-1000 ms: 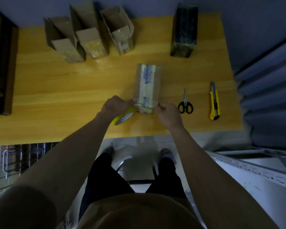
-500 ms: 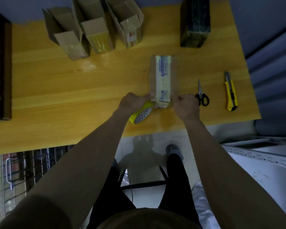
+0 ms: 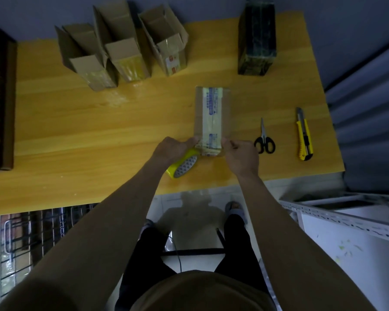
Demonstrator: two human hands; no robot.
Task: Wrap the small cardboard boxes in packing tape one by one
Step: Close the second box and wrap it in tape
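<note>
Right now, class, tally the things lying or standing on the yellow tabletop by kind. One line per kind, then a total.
Open cardboard boxes at the back: 3
Cardboard box being taped: 1
Dark wrapped box: 1
Yellow tape roll: 1
Scissors: 1
Utility knife: 1
Total: 8

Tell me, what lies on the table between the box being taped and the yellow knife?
A pair of black-handled scissors lies between the box and the yellow knife, as the head view shows, a little right of the right hand.
</note>
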